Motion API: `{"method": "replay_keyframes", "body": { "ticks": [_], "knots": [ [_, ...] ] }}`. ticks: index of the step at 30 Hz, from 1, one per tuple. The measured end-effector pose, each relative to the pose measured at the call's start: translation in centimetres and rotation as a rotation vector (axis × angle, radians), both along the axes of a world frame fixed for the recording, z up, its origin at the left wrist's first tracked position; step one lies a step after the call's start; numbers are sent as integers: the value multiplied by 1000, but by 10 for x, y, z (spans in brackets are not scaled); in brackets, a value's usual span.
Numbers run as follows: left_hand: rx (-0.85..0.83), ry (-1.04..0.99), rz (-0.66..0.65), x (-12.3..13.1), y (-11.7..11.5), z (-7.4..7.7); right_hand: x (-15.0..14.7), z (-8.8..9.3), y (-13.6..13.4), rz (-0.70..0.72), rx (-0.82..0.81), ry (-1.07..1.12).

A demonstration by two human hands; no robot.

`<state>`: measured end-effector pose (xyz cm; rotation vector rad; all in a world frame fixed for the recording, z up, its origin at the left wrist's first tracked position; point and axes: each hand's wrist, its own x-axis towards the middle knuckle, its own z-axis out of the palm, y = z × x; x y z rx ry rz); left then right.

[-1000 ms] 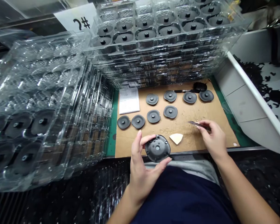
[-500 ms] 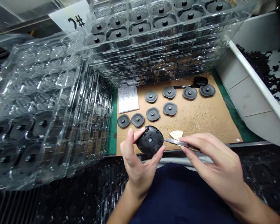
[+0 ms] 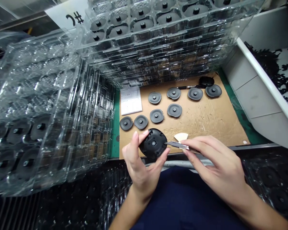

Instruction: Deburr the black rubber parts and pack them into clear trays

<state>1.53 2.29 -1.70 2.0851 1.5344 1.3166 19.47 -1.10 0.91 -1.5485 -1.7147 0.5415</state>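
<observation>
Eight black discs [image 3: 174, 110] set out — plus one disc [image 3: 153, 143] in the left hand [image 3: 140, 169].

Black disc [image 3: 153, 144] rim partly hidden by L hand [image 3: 140, 169]; paper sheet [image 3: 131, 101] txt illegible.

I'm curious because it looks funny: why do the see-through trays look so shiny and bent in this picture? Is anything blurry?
In the head view, bright glare streaks across the clear plastic trays, and their straight sides look bent toward the picture's edges. Also in the head view, the black disc, the small knife, the left hand and the right hand look sharp.
</observation>
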Motion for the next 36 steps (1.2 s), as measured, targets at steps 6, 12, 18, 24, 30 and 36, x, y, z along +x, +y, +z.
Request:
{"method": "replay_keyframes", "body": {
  "ticks": [6,12,18,24,30,36],
  "knots": [
    [0,-4,-26,-2,0,-2,0,5,-3,52,3,-10],
    [-1,-13,-50,-5,1,-2,6,0,-5,-2,-31,44],
    [-32,-36,-70,-4,1,1,41,-67,7,-265,-81,-90],
    [-37,-61,-89,0,-1,2,64,-116,13,-404,-14,-240],
    [-341,-232,-207,11,-11,6,30,-61,-11,-76,96,-149],
    [-1129,-488,-767,35,-34,-18,59,-24,-54,107,-159,99]
  ]
}}
